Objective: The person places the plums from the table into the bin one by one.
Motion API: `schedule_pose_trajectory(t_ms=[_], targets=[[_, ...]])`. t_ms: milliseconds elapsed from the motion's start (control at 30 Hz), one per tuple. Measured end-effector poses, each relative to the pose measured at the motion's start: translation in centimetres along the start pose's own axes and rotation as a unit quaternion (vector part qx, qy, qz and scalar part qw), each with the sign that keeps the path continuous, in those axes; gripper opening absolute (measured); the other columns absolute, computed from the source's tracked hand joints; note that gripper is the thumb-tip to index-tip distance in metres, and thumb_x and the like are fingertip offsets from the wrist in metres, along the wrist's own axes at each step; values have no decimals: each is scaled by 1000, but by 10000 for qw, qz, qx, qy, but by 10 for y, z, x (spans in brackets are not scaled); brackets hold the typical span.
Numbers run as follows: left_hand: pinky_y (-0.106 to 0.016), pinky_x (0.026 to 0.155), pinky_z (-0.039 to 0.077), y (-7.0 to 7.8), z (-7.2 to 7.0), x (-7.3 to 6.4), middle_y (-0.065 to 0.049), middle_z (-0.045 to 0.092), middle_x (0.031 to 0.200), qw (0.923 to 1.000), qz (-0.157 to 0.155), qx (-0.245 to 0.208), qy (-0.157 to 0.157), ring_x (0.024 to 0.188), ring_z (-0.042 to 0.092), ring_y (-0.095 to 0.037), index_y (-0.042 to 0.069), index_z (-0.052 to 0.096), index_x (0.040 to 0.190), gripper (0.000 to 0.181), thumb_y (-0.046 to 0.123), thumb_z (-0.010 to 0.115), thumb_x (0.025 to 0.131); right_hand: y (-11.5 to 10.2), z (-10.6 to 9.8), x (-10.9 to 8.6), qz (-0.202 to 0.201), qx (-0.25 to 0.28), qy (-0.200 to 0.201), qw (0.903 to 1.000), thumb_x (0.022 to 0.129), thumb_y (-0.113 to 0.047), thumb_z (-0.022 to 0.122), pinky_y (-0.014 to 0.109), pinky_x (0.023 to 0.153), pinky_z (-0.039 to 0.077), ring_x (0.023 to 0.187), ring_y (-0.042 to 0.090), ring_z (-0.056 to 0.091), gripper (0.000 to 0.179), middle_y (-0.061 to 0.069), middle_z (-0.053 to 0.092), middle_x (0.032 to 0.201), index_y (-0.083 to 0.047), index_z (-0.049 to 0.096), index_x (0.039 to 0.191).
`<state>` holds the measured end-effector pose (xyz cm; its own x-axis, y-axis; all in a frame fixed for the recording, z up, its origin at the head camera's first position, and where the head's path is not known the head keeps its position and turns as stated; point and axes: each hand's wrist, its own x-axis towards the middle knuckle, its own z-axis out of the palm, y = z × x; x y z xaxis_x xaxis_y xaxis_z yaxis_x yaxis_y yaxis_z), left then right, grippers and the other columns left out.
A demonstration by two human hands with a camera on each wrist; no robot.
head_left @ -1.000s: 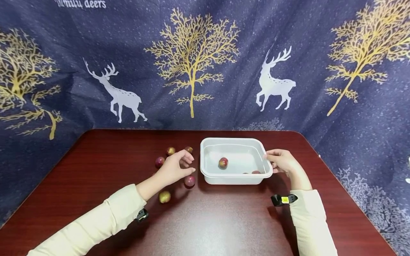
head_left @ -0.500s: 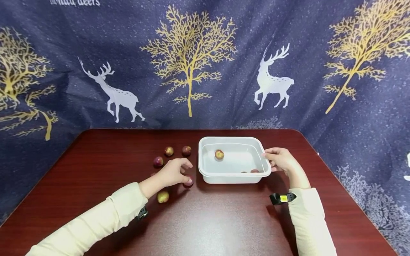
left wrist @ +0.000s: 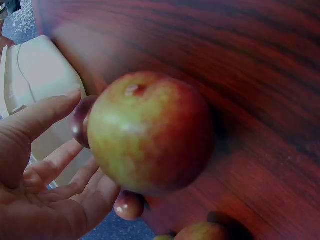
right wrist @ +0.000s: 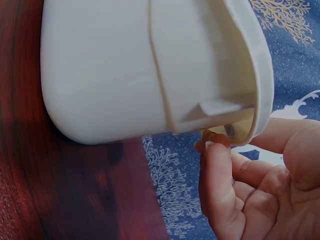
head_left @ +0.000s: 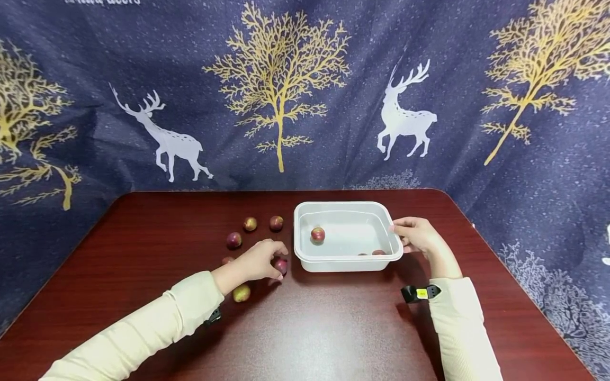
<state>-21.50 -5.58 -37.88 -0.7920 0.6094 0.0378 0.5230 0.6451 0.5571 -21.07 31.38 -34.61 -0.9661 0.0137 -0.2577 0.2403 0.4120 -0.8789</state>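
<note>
My left hand [head_left: 259, 259] is at the left of a white plastic box, thumb and fingers on either side of a dark red plum [head_left: 280, 266] on the table. In the left wrist view the same plum [left wrist: 80, 122] shows between thumb and fingertips, partly behind a large yellow-red plum [left wrist: 150, 132]. My right hand [head_left: 419, 236] pinches the right rim of the box [head_left: 348, 266]; the right wrist view shows thumb and fingers at the rim [right wrist: 265, 75]. Inside the box lies a red-yellow plum [head_left: 317, 235], with parts of two more by the near wall.
Further plums lie left of the box: a yellow one [head_left: 241, 292], a purple one [head_left: 234, 240], a yellow-red one [head_left: 250, 224] and a dark one [head_left: 276, 223]. Another [head_left: 227, 260] is partly behind the left hand. A dark blue cloth [head_left: 305, 106] hangs behind the table [head_left: 333, 328].
My left hand has lowered and drawn its thumb and fingers in around the dark red plum. Inside the box, a plum has rolled leftward. The right hand keeps its place on the rim.
</note>
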Motion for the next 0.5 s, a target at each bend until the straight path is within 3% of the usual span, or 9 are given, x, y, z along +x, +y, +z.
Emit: schedule_pose_trajectory(t_ms=[267,500], targets=[[-37,84,49,1,4,1,-8,69,93,9998,-168,-65,-55,93,63,-21,5,60,97,40,12,80,64,-1,1,-1,6,52,25,10000,92,-17,54,22,51,53,51,2,54,49,-9,57,63,12,39,129],[-35,83,50,-2,4,2,-9,69,94,9997,-120,-117,-162,93,64,-21,4,60,98,39,8,79,64,-1,2,0,52,-12,70,10000,91,-16,54,21,52,53,52,2,54,49,-9,57,63,11,40,129]])
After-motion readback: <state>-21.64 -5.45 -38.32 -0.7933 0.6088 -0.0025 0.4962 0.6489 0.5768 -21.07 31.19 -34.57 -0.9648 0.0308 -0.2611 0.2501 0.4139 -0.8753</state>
